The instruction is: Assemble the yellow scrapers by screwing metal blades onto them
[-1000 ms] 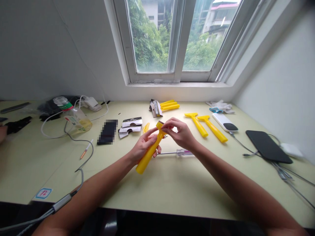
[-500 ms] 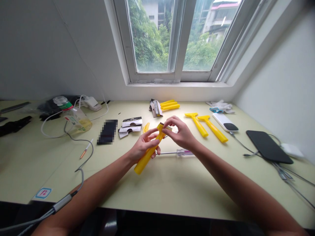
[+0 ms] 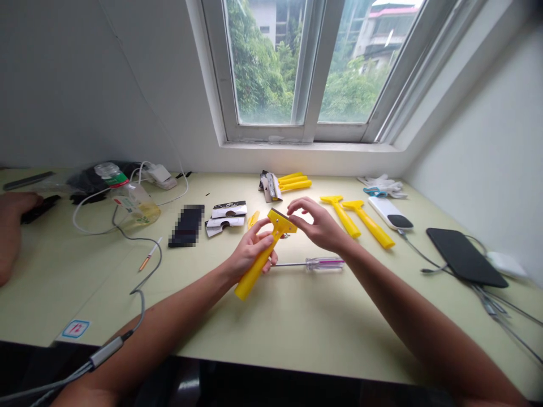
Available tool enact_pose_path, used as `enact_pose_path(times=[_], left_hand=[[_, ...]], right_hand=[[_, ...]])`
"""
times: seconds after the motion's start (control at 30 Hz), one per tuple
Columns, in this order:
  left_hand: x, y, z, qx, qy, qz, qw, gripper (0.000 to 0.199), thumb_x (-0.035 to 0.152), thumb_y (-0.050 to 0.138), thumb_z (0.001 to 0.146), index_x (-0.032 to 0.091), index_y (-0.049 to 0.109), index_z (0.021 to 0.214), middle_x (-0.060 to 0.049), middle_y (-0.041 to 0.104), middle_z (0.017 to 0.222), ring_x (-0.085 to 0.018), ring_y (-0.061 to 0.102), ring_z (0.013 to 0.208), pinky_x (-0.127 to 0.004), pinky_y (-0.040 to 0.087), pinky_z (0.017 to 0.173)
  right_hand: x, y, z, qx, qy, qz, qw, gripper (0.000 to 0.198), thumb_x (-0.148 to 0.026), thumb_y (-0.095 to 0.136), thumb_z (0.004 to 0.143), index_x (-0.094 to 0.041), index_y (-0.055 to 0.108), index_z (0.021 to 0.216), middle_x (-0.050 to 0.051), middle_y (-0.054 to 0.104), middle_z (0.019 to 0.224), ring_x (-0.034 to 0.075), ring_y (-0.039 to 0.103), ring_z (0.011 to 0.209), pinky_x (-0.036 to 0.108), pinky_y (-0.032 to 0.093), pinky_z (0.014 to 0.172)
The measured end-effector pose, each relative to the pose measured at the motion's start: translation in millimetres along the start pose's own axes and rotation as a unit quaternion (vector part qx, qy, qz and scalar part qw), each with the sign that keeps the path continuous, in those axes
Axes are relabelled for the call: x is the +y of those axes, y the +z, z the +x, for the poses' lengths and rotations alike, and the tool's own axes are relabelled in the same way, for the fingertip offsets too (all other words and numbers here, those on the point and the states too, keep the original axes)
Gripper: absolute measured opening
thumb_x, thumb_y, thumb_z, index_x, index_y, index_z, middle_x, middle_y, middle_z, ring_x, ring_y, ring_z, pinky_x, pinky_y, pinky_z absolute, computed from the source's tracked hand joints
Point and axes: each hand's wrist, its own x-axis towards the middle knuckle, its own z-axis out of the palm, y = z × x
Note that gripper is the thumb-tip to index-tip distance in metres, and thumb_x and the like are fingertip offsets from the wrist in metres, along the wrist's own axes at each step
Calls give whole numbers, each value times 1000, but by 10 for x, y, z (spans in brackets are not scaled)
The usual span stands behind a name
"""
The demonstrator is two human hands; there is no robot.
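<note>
My left hand (image 3: 252,249) is closed round the handle of a yellow scraper (image 3: 250,277), which is tilted with its wide head up. A dark strip runs along the head's top edge, and small screws or holes show on its face. Thumb and fingertips of my right hand (image 3: 314,223) are bent together at the head's upper right edge; whether they also pinch something small is hidden. Behind my left fingers lies a screwdriver (image 3: 324,264) with a clear and purple handle. A small yellow piece (image 3: 253,219) and white-and-black card sleeves (image 3: 227,216) lie just beyond.
Two yellow scrapers (image 3: 368,223) lie to the right, several more yellow handles (image 3: 296,182) at the back. Near the right wall are a power bank (image 3: 389,213), a black phone (image 3: 465,257) and cables. A bottle (image 3: 134,198) leans at left, near another person's arm (image 3: 12,226).
The scraper has turned so its wide face shows. My right fingers have shifted slightly along its head. Another person's arm has come in at the left edge.
</note>
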Motion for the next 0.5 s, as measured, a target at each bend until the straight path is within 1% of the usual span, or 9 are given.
enact_pose_path(times=[0.07, 0.13, 0.2, 0.23, 0.27, 0.3, 0.33, 0.4, 0.5], left_hand=[[11, -66, 32, 35, 13, -10, 999, 59, 34, 67, 85, 28, 37, 136, -12, 58, 120, -9, 63, 55, -18, 43, 37], [27, -135, 67, 70, 26, -15, 997, 62, 31, 67, 84, 29, 36, 138, -11, 59, 117, -9, 62, 56, -18, 43, 38], [45, -186, 96, 99, 37, -18, 994, 65, 30, 68, 83, 29, 35, 139, -11, 60, 115, -9, 62, 56, -18, 43, 39], [55, -201, 106, 110, 40, -18, 993, 66, 29, 68, 82, 28, 35, 139, -11, 60, 115, -9, 62, 56, -18, 43, 39], [64, -212, 113, 120, 42, -17, 992, 66, 28, 69, 82, 28, 36, 139, -11, 60, 115, -9, 61, 56, -18, 43, 39], [72, -217, 118, 126, 44, -17, 991, 66, 28, 69, 82, 28, 36, 139, -11, 59, 116, -9, 61, 56, -18, 43, 39], [79, -221, 120, 130, 45, -16, 990, 66, 27, 69, 81, 28, 36, 139, -11, 59, 116, -9, 61, 56, -18, 43, 39], [90, -226, 120, 130, 48, -17, 990, 66, 27, 68, 81, 28, 36, 139, -11, 59, 117, -8, 61, 56, -18, 43, 40], [95, -238, 118, 125, 54, -18, 990, 67, 27, 68, 82, 29, 36, 140, -11, 59, 117, -9, 60, 57, -19, 44, 40]], right_hand=[[7, -133, -3, -64, 23, -49, 996, 14, -32, 55, 89, -21, 61, 93, 6, 65, 97, 18, 60, 88, 32, 46, 78], [41, -239, -25, -221, 82, -111, 966, 23, -38, 65, 80, -21, 63, 95, 6, 66, 97, 20, 61, 86, 32, 47, 74], [98, -277, -58, -381, 160, -181, 892, 39, -38, 76, 65, -21, 66, 98, 7, 67, 98, 23, 62, 86, 32, 46, 68], [128, -271, -72, -435, 192, -209, 854, 44, -37, 79, 60, -21, 67, 99, 7, 68, 97, 25, 63, 85, 31, 45, 64], [156, -256, -81, -469, 213, -229, 826, 45, -36, 79, 57, -22, 68, 99, 7, 69, 96, 25, 63, 84, 31, 44, 61], [176, -243, -84, -487, 223, -240, 810, 43, -35, 78, 57, -22, 70, 97, 6, 69, 94, 25, 64, 81, 30, 43, 59], [188, -241, -81, -495, 222, -241, 805, 40, -34, 77, 58, -23, 71, 96, 6, 69, 93, 25, 64, 80, 30, 42, 57], [178, -304, -60, -495, 209, -224, 813, 35, -35, 75, 60, -24, 73, 94, 5, 70, 94, 24, 64, 81, 29, 42, 57], [93, -604, -41, -458, 198, -186, 846, 35, -43, 74, 66, -26, 74, 97, 4, 71, 93, 23, 65, 80, 29, 45, 61]])
